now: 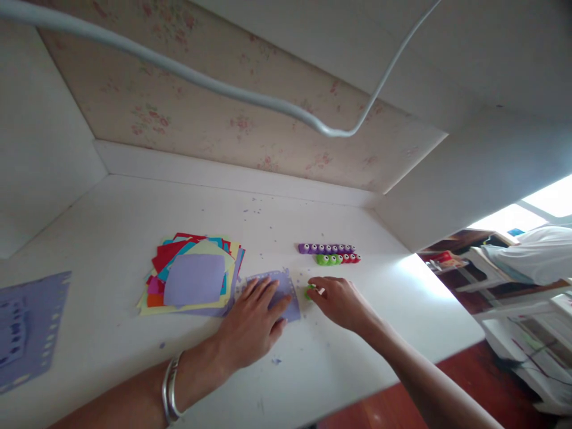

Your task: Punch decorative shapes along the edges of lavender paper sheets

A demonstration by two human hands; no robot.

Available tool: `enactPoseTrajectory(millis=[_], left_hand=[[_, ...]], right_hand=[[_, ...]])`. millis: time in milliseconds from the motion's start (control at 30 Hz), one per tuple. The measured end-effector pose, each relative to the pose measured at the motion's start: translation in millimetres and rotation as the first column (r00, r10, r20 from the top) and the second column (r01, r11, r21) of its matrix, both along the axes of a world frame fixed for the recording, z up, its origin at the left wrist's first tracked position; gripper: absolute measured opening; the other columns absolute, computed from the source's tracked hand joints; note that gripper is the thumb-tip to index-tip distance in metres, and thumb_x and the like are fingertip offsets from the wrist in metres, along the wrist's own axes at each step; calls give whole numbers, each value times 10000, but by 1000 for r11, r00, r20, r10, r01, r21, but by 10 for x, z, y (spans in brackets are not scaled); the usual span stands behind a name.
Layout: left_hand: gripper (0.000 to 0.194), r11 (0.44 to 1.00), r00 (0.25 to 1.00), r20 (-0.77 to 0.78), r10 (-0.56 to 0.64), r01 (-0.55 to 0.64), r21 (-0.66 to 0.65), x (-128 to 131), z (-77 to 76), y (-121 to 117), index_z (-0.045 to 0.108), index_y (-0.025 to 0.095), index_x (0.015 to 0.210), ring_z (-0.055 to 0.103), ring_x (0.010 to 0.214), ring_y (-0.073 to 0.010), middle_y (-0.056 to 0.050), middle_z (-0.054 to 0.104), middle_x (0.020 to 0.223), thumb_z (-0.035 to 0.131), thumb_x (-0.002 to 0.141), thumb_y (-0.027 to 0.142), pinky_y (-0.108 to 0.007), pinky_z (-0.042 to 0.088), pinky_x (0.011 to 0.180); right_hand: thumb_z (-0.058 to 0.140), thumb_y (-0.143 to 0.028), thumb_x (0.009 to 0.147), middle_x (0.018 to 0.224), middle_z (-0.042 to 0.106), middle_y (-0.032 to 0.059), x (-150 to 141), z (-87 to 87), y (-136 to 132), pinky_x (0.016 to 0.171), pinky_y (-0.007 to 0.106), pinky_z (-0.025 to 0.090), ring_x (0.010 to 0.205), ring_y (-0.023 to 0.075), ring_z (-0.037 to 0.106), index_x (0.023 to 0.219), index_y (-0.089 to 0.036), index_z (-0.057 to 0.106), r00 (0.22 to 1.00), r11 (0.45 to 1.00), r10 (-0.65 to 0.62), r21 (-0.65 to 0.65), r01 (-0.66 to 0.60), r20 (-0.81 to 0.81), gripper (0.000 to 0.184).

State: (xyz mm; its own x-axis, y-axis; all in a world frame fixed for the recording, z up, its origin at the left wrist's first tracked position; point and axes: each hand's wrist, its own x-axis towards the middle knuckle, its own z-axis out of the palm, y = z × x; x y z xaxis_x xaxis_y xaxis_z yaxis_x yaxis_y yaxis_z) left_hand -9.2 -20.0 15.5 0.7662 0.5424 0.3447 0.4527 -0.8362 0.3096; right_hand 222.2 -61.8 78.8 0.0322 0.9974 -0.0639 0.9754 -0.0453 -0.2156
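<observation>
My left hand lies flat with spread fingers on a small purple sheet of paper. Small holes run along that sheet's edges. At its right edge, my right hand is closed with thumb and forefinger around a small green paper punch, partly hidden by the fingers. Beyond the right hand, a row of purple punches with white and black eye-like tops stands behind a shorter row of green punches and red punches. Left of my left hand sits a fanned stack of coloured paper, purple on top.
A larger purple sheet with punched holes lies at the table's far left. Purple paper bits are scattered on the white table. A white tube crosses overhead. Side panels and a back wall enclose the table; shelves stand beyond its right edge.
</observation>
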Motion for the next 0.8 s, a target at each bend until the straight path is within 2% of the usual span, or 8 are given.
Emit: enactPoseTrajectory(millis=[133, 233, 333, 467, 633, 700, 800], left_hand=[[425, 998, 1000, 3, 20, -20, 57, 14, -27, -25, 550, 230, 1359, 537, 1266, -318, -149, 548, 1389, 568, 946, 329, -527, 420, 1087], [421, 997, 1000, 13, 9, -10, 81, 23, -71, -24, 537, 214, 1367, 572, 1219, -312, -147, 556, 1372, 549, 950, 268, -522, 469, 1051], [460, 999, 999, 37, -7, 5, 52, 21, -101, -9, 495, 224, 1403, 573, 1218, -289, -127, 542, 1388, 520, 945, 184, -492, 491, 1048], [618, 999, 997, 68, -43, 44, -11, -4, -82, 5, 436, 223, 1445, 540, 1259, -261, -112, 511, 1417, 447, 865, 9, -467, 488, 1070], [791, 998, 990, 140, -14, 23, -64, -36, -49, 34, 376, 229, 1479, 510, 1299, -222, -96, 493, 1435, 374, 756, -91, -430, 503, 1066], [779, 997, 988, 156, -6, 18, -74, -37, -47, 46, 371, 237, 1481, 528, 1282, -202, -86, 516, 1413, 371, 775, -93, -410, 512, 1059], [669, 999, 981, 194, -7, 16, -44, -24, -30, 67, 411, 220, 1453, 581, 1216, -188, -83, 588, 1332, 395, 846, -61, -390, 537, 1032]], right_hand=[[544, -244, 924, 989, 759, 25, 52, -128, 46, 730, 296, 520, 771, 174, 700, 1023, -261, 732, 998, 989, 41, 147, -33, -49, 213], [520, -210, 946, 1046, 751, 33, 106, -275, 136, 742, 287, 523, 843, 180, 703, 1030, -245, 718, 999, 957, 29, 288, -21, -24, 218], [519, -193, 955, 1072, 748, 51, 170, -452, 255, 786, 298, 514, 903, 197, 694, 1029, -231, 721, 999, 890, -11, 456, -14, 52, 219], [564, -139, 913, 1108, 749, 58, 229, -634, 388, 928, 369, 457, 1009, 241, 646, 1024, -219, 736, 984, 782, -49, 620, -68, 169, 219], [603, -194, 910, 1172, 730, 66, 269, -684, 436, 961, 463, 418, 1080, 307, 590, 1002, -214, 747, 962, 703, -197, 711, 6, 187, 172], [606, -221, 920, 1173, 726, 72, 295, -674, 427, 958, 465, 424, 1083, 304, 587, 1076, -220, 734, 972, 678, -180, 735, 12, 150, 202], [604, -228, 931, 1132, 733, 70, 338, -641, 404, 948, 443, 444, 1057, 275, 601, 1152, -228, 703, 995, 641, -90, 767, 23, 46, 242]])
